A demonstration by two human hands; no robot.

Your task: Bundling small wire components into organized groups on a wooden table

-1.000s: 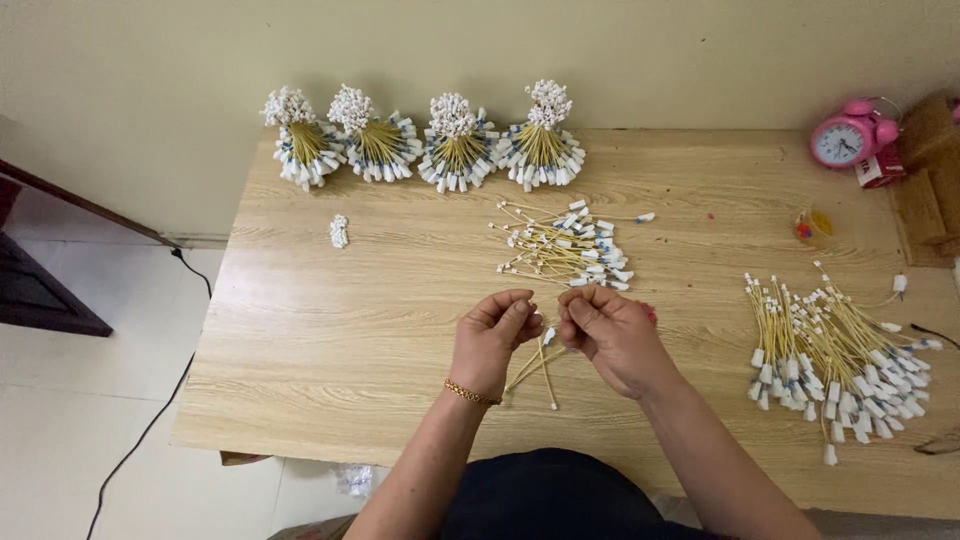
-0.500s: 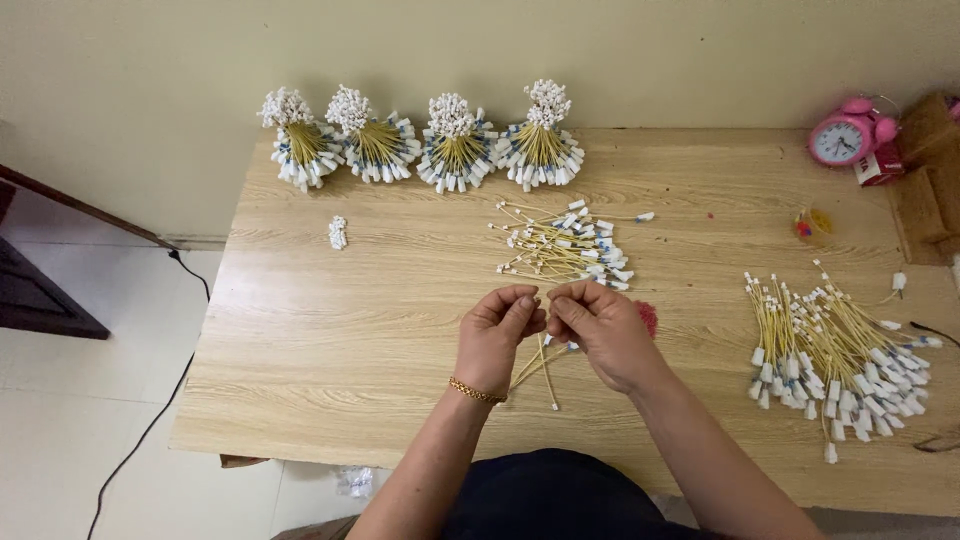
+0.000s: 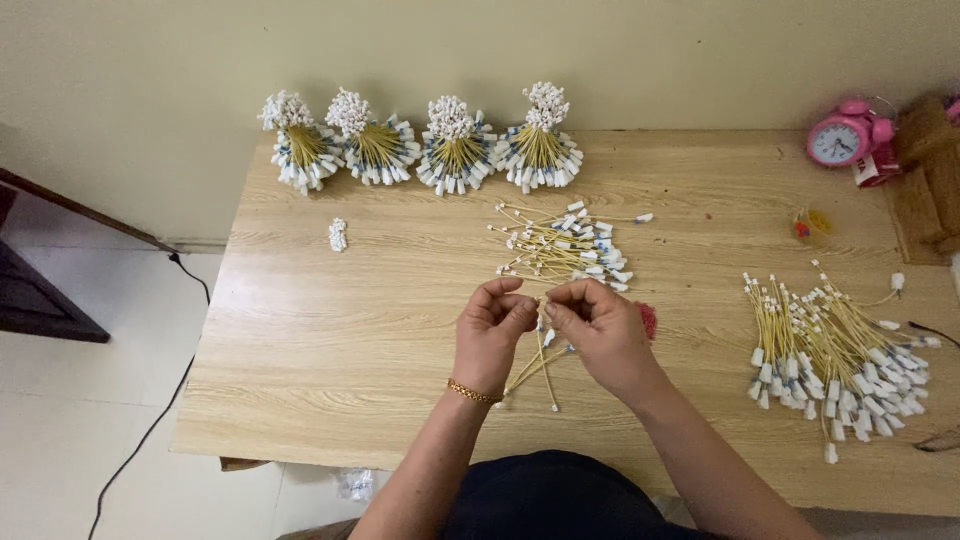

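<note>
My left hand (image 3: 492,335) and my right hand (image 3: 600,332) meet over the middle of the wooden table (image 3: 330,360). Together they pinch a small bunch of yellow wires with white end plugs (image 3: 538,368), whose lower ends fan out towards me. A gold bracelet circles my left wrist. Just beyond my hands lies a loose pile of the same wires (image 3: 565,245). A larger pile (image 3: 835,350) lies to the right of my right hand.
Along the back edge stand several tied wire bundles (image 3: 455,145), fanned out like skirts. A small white clump (image 3: 338,234) lies at the left. A pink alarm clock (image 3: 845,135) and a brown box (image 3: 925,170) sit at the far right. A black cable (image 3: 150,420) runs on the floor.
My hands have drawn a little closer together over the bunch of wires. The piles and bundles have not moved.
</note>
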